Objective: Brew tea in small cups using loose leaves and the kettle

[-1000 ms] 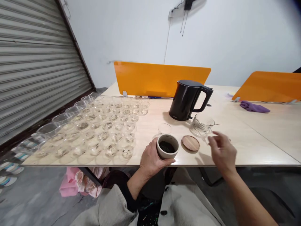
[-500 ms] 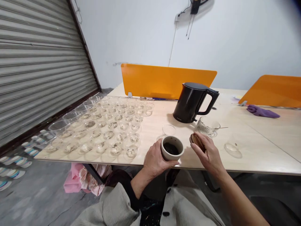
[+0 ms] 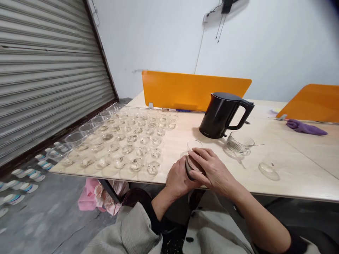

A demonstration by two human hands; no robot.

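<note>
My left hand point(image 3: 178, 178) is wrapped round a beige ceramic jar point(image 3: 190, 168) at the near edge of the table. My right hand point(image 3: 210, 168) lies over the top of the jar, fingers closed on the round wooden lid point(image 3: 195, 163), which sits on the jar's mouth and is mostly hidden. A small empty glass cup point(image 3: 194, 145) stands just behind the jar. Further back is a black electric kettle point(image 3: 221, 115).
Several rows of small glass cups point(image 3: 127, 143) with dark bits in them cover the table's left part. A ribbed glass pitcher point(image 3: 238, 143) and a glass lid point(image 3: 268, 170) lie to the right. Orange dividers point(image 3: 193, 90) stand at the back, a purple cloth point(image 3: 305, 127) far right.
My right hand left the glass lid on the table, picked up the wooden lid and brought it left onto the jar. The left hand stayed on the jar.
</note>
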